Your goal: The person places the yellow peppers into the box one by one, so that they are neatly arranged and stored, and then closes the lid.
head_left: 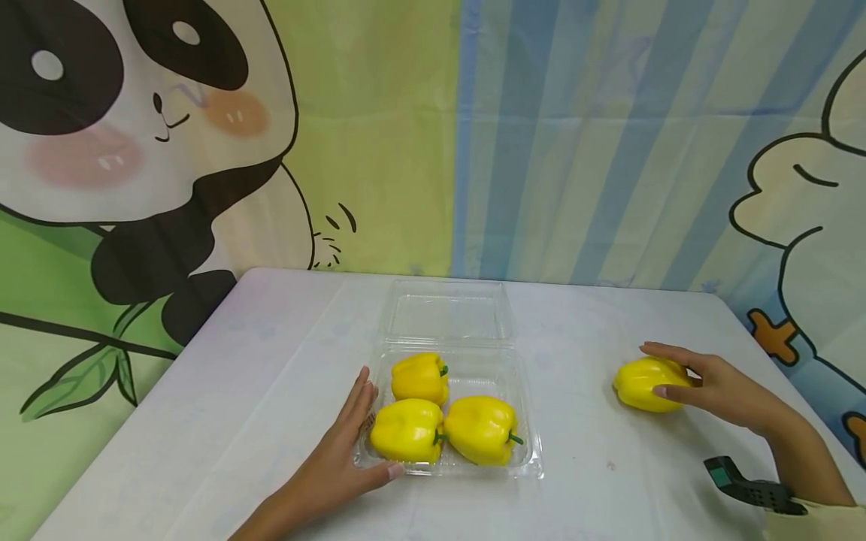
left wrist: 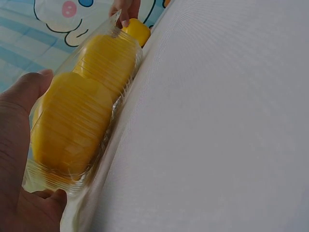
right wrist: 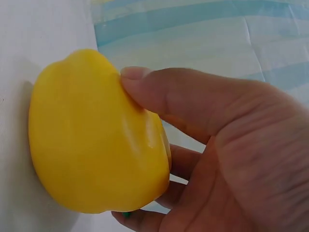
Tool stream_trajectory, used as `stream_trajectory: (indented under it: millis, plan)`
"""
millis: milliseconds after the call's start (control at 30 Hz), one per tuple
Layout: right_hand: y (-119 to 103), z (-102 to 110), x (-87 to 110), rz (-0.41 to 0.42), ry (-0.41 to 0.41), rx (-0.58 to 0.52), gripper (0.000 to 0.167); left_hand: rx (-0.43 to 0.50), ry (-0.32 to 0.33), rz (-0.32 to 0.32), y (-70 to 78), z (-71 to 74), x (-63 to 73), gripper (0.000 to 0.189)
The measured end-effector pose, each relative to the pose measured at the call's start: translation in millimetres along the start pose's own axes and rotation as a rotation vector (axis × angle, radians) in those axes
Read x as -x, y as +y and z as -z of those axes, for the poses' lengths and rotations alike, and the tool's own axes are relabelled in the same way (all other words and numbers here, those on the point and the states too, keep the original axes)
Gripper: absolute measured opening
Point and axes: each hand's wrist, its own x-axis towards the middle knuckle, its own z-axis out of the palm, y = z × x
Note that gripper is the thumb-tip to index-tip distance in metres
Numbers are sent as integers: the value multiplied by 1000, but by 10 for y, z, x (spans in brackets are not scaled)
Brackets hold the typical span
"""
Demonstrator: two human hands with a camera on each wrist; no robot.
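My right hand (head_left: 720, 387) holds a yellow bell pepper (head_left: 646, 385) lying on its side on the table. In the right wrist view, the thumb (right wrist: 164, 89) presses one side of that pepper while the other fingers curve behind it. A bit of green stem shows by a fingertip. Three more yellow bell peppers sit in a clear plastic container (head_left: 531, 451), one behind (head_left: 418, 377) and two in front, left (head_left: 407, 430) and right (head_left: 482, 430). Along the container's left side rests my left hand (head_left: 345, 443), its fingers extended and its thumb at the front left corner.
The container's clear lid (head_left: 449, 312) is folded back flat toward the far edge. A white cloth covers the table (head_left: 271, 376). Behind it hangs a printed curtain (head_left: 379, 150) with cartoon figures. A dark band (head_left: 751, 488) circles the right wrist.
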Motion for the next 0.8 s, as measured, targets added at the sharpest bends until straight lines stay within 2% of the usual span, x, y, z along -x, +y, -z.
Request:
stream_trajectory:
  millis: [133, 367, 800]
  plan:
    - [5, -12, 2, -10, 5, 20, 62, 0, 2, -3, -3, -2, 1, 120]
    - [-1, -41, -26, -103, 28, 79, 65, -8, 4, -6, -11, -4, 3, 119]
    - [-23, -91, -74, -106, 93, 106, 68, -25, 0, 9, 5, -4, 5, 119]
